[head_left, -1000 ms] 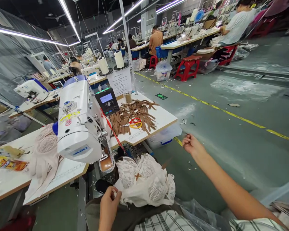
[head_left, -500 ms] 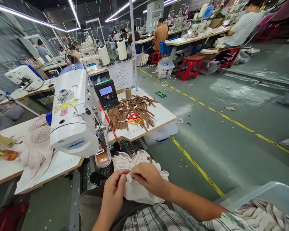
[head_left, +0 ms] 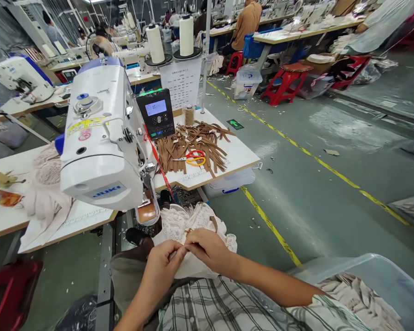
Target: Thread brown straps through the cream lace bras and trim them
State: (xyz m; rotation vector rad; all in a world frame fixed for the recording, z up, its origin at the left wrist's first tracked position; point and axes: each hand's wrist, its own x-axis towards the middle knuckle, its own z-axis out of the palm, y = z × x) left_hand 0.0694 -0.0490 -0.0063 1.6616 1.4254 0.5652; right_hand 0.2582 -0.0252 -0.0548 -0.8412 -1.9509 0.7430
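A cream lace garment (head_left: 193, 220) lies bunched over my lap, just below the arm of a white sewing machine (head_left: 93, 170). My left hand (head_left: 163, 262) pinches part of it between thumb and forefinger. Right beside it, my right hand (head_left: 209, 250) is closed on the same cloth, fingertips nearly touching the left ones. What exactly sits between the fingertips is too small to make out. A bit of brown strip (head_left: 214, 224) shows on the garment behind my right hand.
Brown fabric strips (head_left: 193, 147) and scissors (head_left: 195, 158) lie on the machine table (head_left: 241, 158), beside a control panel (head_left: 156, 113). Pale cloth (head_left: 46, 197) is at left. A clear bin (head_left: 376, 266) of fabric stands at right. Co-workers sit farther back.
The view has tilted down and shifted slightly. Both hands stay together on the garment, the fingertips now closer; more of the lace and the brown strip shows.
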